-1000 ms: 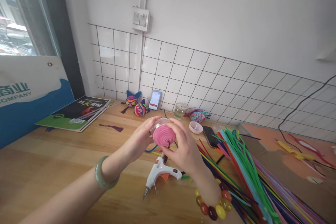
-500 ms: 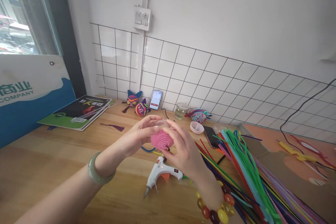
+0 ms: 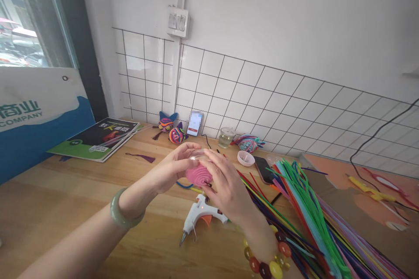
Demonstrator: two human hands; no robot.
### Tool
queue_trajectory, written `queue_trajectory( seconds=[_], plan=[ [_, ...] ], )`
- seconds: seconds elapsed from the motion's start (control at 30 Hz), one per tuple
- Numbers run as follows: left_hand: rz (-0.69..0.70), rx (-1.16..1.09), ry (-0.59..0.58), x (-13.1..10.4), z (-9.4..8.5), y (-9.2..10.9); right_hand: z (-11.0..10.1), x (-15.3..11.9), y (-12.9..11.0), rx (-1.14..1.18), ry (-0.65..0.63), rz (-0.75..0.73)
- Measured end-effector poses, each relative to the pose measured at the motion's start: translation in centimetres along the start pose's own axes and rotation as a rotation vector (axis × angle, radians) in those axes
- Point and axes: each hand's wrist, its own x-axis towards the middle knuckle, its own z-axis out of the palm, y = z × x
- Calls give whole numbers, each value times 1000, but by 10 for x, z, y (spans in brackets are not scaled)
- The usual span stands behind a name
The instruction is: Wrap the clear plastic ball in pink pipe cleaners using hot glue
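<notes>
Between both hands, above the table, is a rounded ball (image 3: 198, 176) whose lower part is covered in coiled pink pipe cleaner; its upper part looks like clear plastic. My left hand (image 3: 173, 168) is closed round its left side, thumb across the front. My right hand (image 3: 225, 183) grips the right side, fingers over the top and thumb low near a dark strand. Part of the ball is hidden behind the fingers. Just below lies a white hot glue gun (image 3: 199, 218), its small light lit and nozzle pointing down left.
Bundles of coloured pipe cleaners (image 3: 304, 213) cover the right side. Along the wall stand finished colourful ornaments (image 3: 177, 133), a lit phone (image 3: 195, 124), a glass jar (image 3: 226, 137) and a pink bowl (image 3: 245, 158). A dark phone (image 3: 263, 170), magazine (image 3: 98, 137) and purple tassel (image 3: 142, 157) lie flat.
The pink ball and my right hand have shifted slightly left, with more of the ball's lower part covered by the right fingers. Both hands keep hold of it.
</notes>
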Motion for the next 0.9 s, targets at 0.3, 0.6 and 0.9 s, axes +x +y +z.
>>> queue_trajectory(
  seconds=[0.3, 0.6, 0.9],
  plan=[
    [-18, -24, 11, 1, -1, -3, 1, 1, -2, -3, -18, -3],
    [-20, -1, 29, 3, -2, -4, 0, -1, 2, -6, -42, 4],
    [-29, 71, 125, 5, -2, -2, -19, -1, 10, 7, -18, 86]
  ],
)
